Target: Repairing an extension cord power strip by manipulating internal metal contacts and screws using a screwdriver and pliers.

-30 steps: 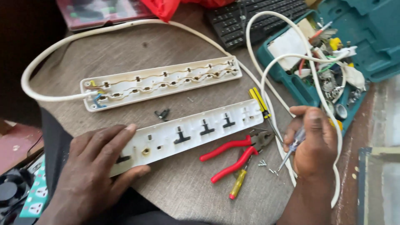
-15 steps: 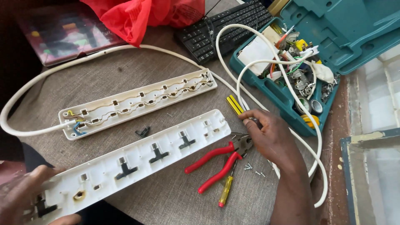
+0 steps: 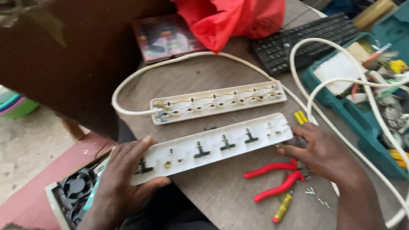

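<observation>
Now both hands are on the white power-strip cover (image 3: 213,149), which lies face up across the round worktop (image 3: 230,200), its near end toward the person's lap. The left hand (image 3: 121,187) has a closed grip on that near end: the thumb lies under the lower edge and the fingers curl over the top face, covering the last socket. The right hand (image 3: 326,153) sits at the far end, its fingers loosely bent and the fingertips touching the cover's corner; whether it pinches anything small there cannot be told.

Just behind the cover lies the strip's open base (image 3: 217,101), its brass rails showing, with a white cable (image 3: 128,85) looping out of its left end. Red-handled pliers (image 3: 277,179) rest just beside the right hand, and a yellow-handled screwdriver (image 3: 282,208) lies below them. A black keyboard (image 3: 306,36), a red bag (image 3: 230,19) and a teal toolbox (image 3: 362,115) stand farther back.
</observation>
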